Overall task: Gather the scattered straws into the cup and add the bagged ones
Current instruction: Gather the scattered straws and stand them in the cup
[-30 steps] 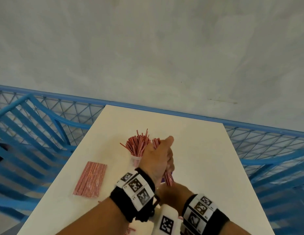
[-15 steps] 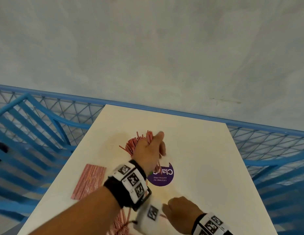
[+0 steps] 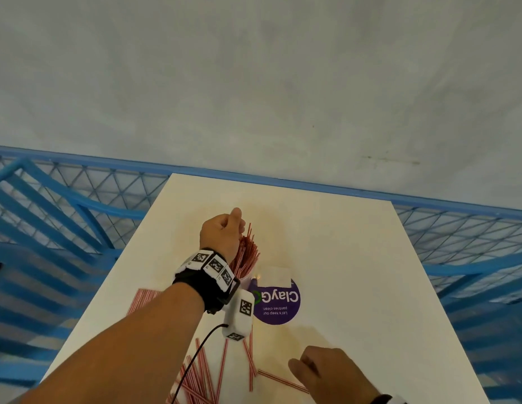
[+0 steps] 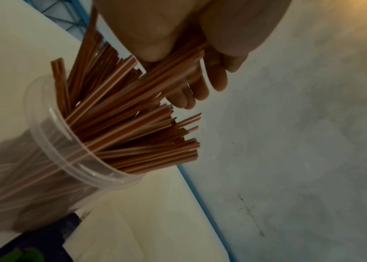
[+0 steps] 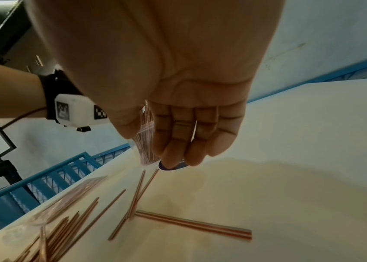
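White table (image 3: 356,258) against a grey wall: at its centre the clear cup (image 4: 70,154) bristles with straws (image 4: 133,127). Left hand (image 3: 223,233) has swung over it, fingers curled on a few tops. Right hand (image 3: 329,371) has dropped to five o'clock, loosely curled and empty, over scattered straws (image 3: 221,365). Bagged straws (image 3: 141,298) wait at eight o'clock. Another pickup looks imminent.
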Action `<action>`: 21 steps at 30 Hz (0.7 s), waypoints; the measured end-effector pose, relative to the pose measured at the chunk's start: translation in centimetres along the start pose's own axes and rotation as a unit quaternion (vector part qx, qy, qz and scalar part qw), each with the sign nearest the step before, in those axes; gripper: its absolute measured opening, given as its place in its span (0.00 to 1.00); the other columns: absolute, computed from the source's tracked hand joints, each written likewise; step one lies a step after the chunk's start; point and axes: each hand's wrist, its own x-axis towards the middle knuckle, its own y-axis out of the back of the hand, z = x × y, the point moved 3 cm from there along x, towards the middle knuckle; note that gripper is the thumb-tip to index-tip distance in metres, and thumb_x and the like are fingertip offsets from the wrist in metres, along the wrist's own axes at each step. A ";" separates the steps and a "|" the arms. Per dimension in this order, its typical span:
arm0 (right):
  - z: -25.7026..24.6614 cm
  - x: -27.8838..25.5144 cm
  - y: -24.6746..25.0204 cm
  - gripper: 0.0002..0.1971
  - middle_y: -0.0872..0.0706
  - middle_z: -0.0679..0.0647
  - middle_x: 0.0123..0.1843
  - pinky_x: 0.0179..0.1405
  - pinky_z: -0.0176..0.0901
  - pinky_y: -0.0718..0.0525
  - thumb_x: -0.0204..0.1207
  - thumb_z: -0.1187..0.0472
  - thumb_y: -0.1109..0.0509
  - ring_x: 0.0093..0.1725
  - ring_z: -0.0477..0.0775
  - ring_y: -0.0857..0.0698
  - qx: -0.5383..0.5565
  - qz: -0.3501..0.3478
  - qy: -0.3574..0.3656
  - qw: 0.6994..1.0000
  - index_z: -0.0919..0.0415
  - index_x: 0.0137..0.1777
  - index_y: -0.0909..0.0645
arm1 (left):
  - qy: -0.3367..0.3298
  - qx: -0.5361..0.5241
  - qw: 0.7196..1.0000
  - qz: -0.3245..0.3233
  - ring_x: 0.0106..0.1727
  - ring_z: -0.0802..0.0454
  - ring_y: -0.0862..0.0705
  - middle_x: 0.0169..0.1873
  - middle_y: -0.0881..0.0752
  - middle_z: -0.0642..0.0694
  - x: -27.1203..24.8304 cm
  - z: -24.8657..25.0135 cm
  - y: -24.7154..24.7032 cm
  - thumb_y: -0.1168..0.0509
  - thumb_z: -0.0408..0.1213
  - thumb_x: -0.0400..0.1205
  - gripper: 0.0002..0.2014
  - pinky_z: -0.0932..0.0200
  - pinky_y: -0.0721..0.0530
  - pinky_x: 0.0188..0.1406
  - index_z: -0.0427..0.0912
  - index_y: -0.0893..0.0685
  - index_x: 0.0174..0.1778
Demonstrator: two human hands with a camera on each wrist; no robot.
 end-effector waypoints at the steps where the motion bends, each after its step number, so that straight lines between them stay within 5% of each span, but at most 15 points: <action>1: 0.0 0.0 0.1 0.17 0.24 0.42 0.33 0.37 0.31 0.28 0.80 0.40 0.42 0.36 0.40 0.24 0.008 0.007 0.003 1.000 0.45 0.32 0.33 | 0.001 0.003 1.000 0.002 0.38 0.40 0.12 0.30 0.11 0.42 0.1 -0.1 0.0 0.38 0.48 0.82 0.22 0.40 0.13 0.50 0.40 0.15 0.26; 6: -0.4 0.0 0.6 0.17 0.22 0.44 0.34 0.37 0.31 0.28 0.80 0.40 0.42 0.36 0.41 0.24 0.037 0.026 0.008 0.999 0.47 0.34 0.30 | 0.017 -0.010 1.000 0.003 0.37 0.42 0.15 0.31 0.12 0.41 -0.1 -0.1 0.1 0.41 0.51 0.82 0.24 0.43 0.15 0.52 0.39 0.16 0.26; 9: -0.7 0.0 0.6 0.17 0.22 0.45 0.35 0.36 0.32 0.28 0.81 0.41 0.43 0.36 0.42 0.25 0.030 0.032 0.012 0.999 0.49 0.35 0.30 | -0.028 0.074 0.997 -0.014 0.45 0.44 0.15 0.38 0.12 0.45 -0.4 0.2 0.2 0.49 0.48 0.87 0.24 0.49 0.18 0.57 0.41 0.14 0.35; 12: -0.7 0.1 0.1 0.14 0.17 0.47 0.42 0.42 0.33 0.24 0.81 0.43 0.42 0.41 0.44 0.22 0.025 0.043 0.009 0.999 0.52 0.42 0.25 | -0.114 0.249 0.959 -0.076 0.55 0.42 0.17 0.50 0.14 0.42 -0.8 0.4 -0.2 0.55 0.43 0.89 0.24 0.55 0.24 0.57 0.36 0.15 0.51; 15: -1.0 0.2 -0.4 0.11 0.16 0.46 0.50 0.52 0.35 0.20 0.80 0.44 0.39 0.50 0.45 0.19 0.023 0.062 0.009 0.998 0.50 0.49 0.25 | -0.146 0.344 0.914 -0.158 0.55 0.40 0.20 0.50 0.17 0.38 -1.0 -0.3 -0.7 0.57 0.43 0.89 0.22 0.55 0.28 0.54 0.34 0.20 0.51; 18: -1.4 0.0 -0.7 0.09 0.21 0.44 0.52 0.54 0.32 0.23 0.79 0.44 0.38 0.52 0.43 0.22 0.013 0.084 0.020 0.996 0.47 0.51 0.29 | -0.162 0.360 0.898 -0.192 0.64 0.42 0.26 0.59 0.20 0.40 -0.9 -0.4 -0.5 0.55 0.49 0.88 0.23 0.52 0.28 0.64 0.37 0.20 0.55; 21: -1.3 -0.4 -1.0 0.12 0.22 0.44 0.57 0.58 0.33 0.24 0.78 0.43 0.37 0.56 0.43 0.23 -0.002 0.096 0.012 0.995 0.47 0.54 0.28 | -0.213 0.309 0.915 -0.145 0.77 0.48 0.35 0.73 0.28 0.46 -1.6 1.1 0.6 0.48 0.53 0.86 0.23 0.49 0.35 0.76 0.42 0.22 0.69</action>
